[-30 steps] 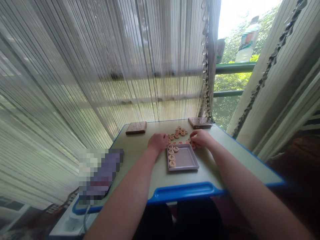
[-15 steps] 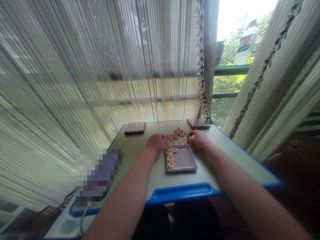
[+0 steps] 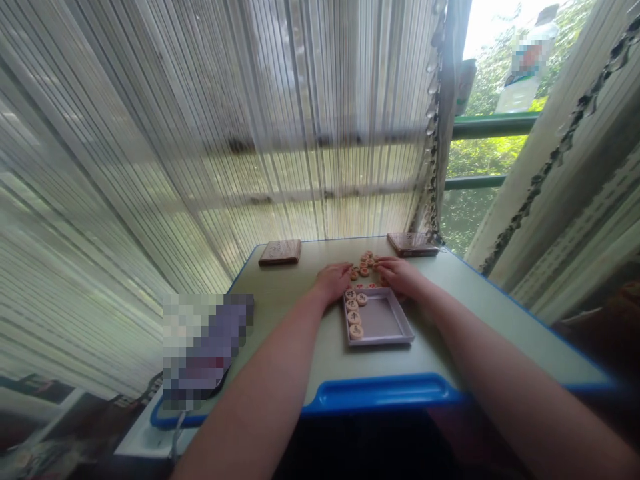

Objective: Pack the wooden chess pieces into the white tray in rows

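Several round wooden pieces (image 3: 365,271) with characters lie loosely on the pale table behind a shallow open box (image 3: 409,327). More pieces stand in the box: a column along its left side (image 3: 353,317) and one beside it (image 3: 361,300). My left hand (image 3: 334,280) rests at the box's back left corner, its fingers stretched toward the loose pieces. On the other side my right hand (image 3: 397,272) lies at the right edge of the pile, fingers spread over pieces partly hidden under them. Neither hand is seen lifting a piece.
Two brown flat cases, one at the back left (image 3: 280,252) and one at the back right (image 3: 413,244), lie on the table (image 3: 280,293). A blurred-out purple object (image 3: 215,353) with a cable is at the left. The blue front edge has a tray groove (image 3: 385,392).
The view has shifted, moving the scene slightly right. My left hand's fingers now reach out flatter toward the pile, and my right hand has come in closer over the pieces on its side.
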Demonstrator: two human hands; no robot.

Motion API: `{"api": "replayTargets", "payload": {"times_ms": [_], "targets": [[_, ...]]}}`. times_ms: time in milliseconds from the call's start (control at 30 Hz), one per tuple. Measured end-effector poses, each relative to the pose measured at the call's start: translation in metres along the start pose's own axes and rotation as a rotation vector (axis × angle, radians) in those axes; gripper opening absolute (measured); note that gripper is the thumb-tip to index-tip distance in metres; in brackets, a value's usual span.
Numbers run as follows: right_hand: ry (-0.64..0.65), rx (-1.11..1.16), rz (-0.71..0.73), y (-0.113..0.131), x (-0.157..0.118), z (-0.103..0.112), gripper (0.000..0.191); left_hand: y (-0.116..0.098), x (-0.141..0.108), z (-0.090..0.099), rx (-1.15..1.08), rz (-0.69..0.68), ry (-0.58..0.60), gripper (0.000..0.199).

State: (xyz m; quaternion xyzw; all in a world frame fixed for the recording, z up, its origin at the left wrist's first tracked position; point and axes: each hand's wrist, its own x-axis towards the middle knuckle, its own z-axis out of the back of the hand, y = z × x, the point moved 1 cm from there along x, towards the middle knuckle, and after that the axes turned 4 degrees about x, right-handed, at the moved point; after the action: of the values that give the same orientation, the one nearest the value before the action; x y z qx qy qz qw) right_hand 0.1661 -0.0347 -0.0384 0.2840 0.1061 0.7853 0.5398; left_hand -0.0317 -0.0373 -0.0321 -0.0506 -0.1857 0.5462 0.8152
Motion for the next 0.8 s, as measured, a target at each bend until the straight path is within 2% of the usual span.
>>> {"api": "replayTargets", "payload": {"times_ms": [267, 533, 600, 733, 800], "targets": [[-0.039, -0.006, -0.121, -0.001, 0.002, 0.005, 0.035, -0.004, 0.002, 0.001, -0.129, -0.042, 0.117, 0.053], [0.010, -0.096, -0.155, -0.013, -0.003, 0.013, 0.029, -0.001, -0.005, 0.007, -0.172, -0.071, -0.047, 0.048], [0.002, -0.108, -0.176, -0.014, -0.003, 0.013, 0.027, -0.001, -0.007, 0.007, -0.167, -0.077, -0.020, 0.048], [-0.005, -0.094, -0.203, -0.013, -0.003, 0.012, 0.026, -0.004, -0.007, 0.004, -0.151, -0.140, 0.117, 0.051], [-0.006, -0.093, -0.200, -0.011, -0.004, 0.012, 0.026, -0.004, -0.006, 0.003, -0.146, -0.129, 0.125, 0.052]]}}
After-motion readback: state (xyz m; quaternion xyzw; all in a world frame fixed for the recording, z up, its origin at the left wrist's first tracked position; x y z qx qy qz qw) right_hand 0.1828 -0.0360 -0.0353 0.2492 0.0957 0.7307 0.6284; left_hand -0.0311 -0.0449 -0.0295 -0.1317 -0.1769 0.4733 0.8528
